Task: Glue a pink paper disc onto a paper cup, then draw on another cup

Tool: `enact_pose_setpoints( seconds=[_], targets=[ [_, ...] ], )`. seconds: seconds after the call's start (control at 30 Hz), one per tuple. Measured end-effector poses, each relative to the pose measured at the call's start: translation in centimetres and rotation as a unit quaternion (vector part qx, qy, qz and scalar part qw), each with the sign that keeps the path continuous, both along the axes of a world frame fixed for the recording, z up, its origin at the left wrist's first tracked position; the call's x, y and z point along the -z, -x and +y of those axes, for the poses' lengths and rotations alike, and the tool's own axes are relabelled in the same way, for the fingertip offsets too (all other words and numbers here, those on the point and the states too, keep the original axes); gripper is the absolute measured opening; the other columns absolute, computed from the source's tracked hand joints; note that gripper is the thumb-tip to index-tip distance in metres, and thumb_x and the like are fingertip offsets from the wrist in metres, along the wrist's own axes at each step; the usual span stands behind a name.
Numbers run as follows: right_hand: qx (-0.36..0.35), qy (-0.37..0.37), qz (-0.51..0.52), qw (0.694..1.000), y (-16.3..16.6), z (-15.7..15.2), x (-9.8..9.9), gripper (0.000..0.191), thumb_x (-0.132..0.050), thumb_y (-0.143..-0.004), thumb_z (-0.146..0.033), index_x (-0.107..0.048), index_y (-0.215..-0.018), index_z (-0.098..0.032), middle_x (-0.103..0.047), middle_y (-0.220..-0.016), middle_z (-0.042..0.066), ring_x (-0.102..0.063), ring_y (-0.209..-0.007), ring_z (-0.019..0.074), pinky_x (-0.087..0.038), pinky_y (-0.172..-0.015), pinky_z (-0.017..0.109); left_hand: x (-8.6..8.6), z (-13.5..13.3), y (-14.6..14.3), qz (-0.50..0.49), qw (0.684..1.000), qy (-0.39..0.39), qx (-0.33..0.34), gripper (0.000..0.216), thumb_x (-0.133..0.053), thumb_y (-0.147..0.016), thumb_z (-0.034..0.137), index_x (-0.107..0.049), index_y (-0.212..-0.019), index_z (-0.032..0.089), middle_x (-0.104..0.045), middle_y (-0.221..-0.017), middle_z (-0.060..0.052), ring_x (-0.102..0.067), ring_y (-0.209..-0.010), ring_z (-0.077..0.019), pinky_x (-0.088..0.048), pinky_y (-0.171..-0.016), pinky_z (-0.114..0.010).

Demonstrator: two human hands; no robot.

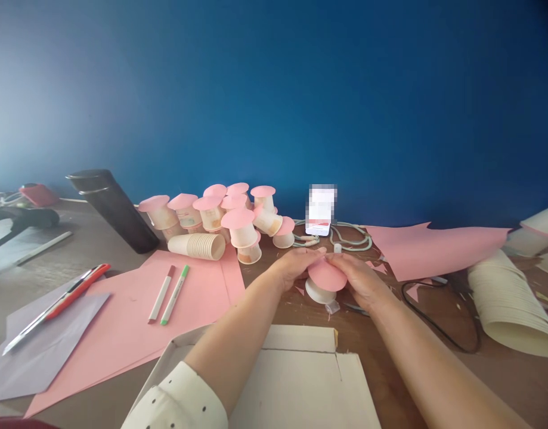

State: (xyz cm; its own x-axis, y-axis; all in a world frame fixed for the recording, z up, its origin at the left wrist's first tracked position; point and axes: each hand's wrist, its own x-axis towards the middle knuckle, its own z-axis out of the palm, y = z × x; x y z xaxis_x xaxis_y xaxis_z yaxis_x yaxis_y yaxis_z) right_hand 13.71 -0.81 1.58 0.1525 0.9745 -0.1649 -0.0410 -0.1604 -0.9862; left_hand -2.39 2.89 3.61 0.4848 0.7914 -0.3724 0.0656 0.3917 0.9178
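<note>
In the head view, a round pink paper disc [326,275] lies on top of a small white paper cup [319,293] on the brown table. My left hand [297,265] has its fingers at the disc's far left edge. From the right, my right hand [359,277] grips the same disc, its fingertips close to those of the left. Parts of the fingers are hidden behind the disc. Near the cup's base lies a small clear piece [332,307], perhaps tape. Scissors [356,309] show partly beside my right hand.
Several pink-topped cups [238,229] stand grouped at left, behind a lying cup stack [197,246]. Pink sheets [130,298] carry two markers [175,295]; a cutter [59,305] lies beside them. A phone [319,211], black bottle [117,208], cardboard [300,387] and larger cup stack [510,304] surround my hands.
</note>
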Motion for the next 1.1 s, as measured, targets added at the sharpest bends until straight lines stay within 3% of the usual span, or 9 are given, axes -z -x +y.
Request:
enact_pose_setpoints(
  seconds=[0.17, 0.47, 0.9, 1.1],
  targets=[
    [0.005, 0.014, -0.017, 1.000, 0.2, 0.0, -0.2, 0.035, -0.074, -0.067, -0.046, -0.068, -0.088, -0.018, -0.071, -0.093, 0.006, -0.061, -0.086, 0.0207, -0.046, -0.072, 0.029, -0.8, 0.7, 1.4, -0.031, 0.999, -0.014, 0.043, 0.025, -0.070, -0.075, 0.031, -0.063, -0.097, 0.019, -0.063, -0.106, -0.006, -0.056, -0.100, -0.0175, -0.046, -0.084, -0.028],
    [0.000, 0.000, -0.009, 1.000, 0.3, 0.1, -0.1, 0.033, -0.075, -0.064, -0.044, -0.070, -0.084, -0.018, -0.071, -0.090, 0.006, -0.063, -0.083, 0.0221, -0.048, -0.066, 0.030, -0.7, 0.9, 1.6, -0.038, 0.997, 0.010, 0.064, 0.026, -0.069, -0.075, 0.022, -0.064, -0.099, 0.016, -0.064, -0.103, -0.007, -0.058, -0.099, -0.0172, -0.044, -0.092, -0.031],
    [-0.001, 0.006, -0.008, 1.000, 0.1, 0.0, 0.0, 0.037, -0.075, -0.063, -0.047, -0.069, -0.084, -0.017, -0.071, -0.089, 0.007, -0.062, -0.082, 0.0223, -0.046, -0.065, 0.029, -0.6, 0.9, 1.5, -0.020, 0.998, 0.040, 0.040, 0.026, -0.074, -0.069, 0.023, -0.064, -0.093, 0.017, -0.063, -0.092, -0.005, -0.058, -0.088, -0.0164, -0.048, -0.080, -0.029],
    [-0.002, 0.006, 0.010, 1.000, -0.4, -0.4, 0.1, 0.044, -0.070, -0.067, -0.056, -0.069, -0.086, -0.017, -0.070, -0.089, 0.006, -0.061, -0.081, 0.0198, -0.047, -0.066, 0.027, 0.0, 0.9, 1.1, -0.057, 0.998, 0.016, 0.012, 0.038, -0.076, -0.068, 0.024, -0.061, -0.102, 0.016, -0.062, -0.090, -0.006, -0.058, -0.081, -0.0136, -0.046, -0.074, -0.025]
  ],
)
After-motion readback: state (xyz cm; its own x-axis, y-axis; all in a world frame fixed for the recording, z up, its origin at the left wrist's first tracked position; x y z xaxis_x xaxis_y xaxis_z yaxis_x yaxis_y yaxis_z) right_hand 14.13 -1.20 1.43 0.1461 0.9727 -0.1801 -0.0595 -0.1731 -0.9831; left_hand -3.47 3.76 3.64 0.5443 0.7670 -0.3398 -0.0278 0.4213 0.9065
